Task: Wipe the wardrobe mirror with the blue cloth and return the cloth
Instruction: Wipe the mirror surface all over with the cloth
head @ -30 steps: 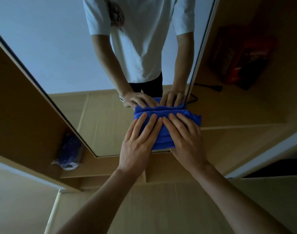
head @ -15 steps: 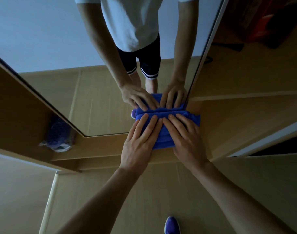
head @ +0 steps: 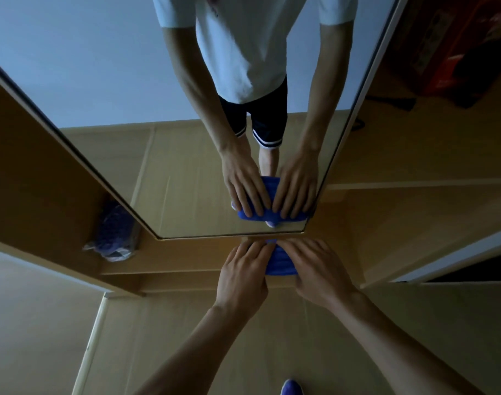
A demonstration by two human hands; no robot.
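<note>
Left hand (head: 240, 277), right hand (head: 320, 270) press blue cloth (head: 280, 262), seemingly crosswise.

My only camera rides on my head, wide-angled, facing forward and steeply down. It sits close to the bottom edge of the mirror (head: 107, 81), with the floor (head: 286, 337) filling the lower half.

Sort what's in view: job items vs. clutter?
Job: blue cloth; mirror; left hand and right hand, both pressing flat on the cloth just below the mirror's bottom edge.
Lying about: plastic bag left of the mirror; red box top right; black cable; blue shoe at the bottom edge.
</note>
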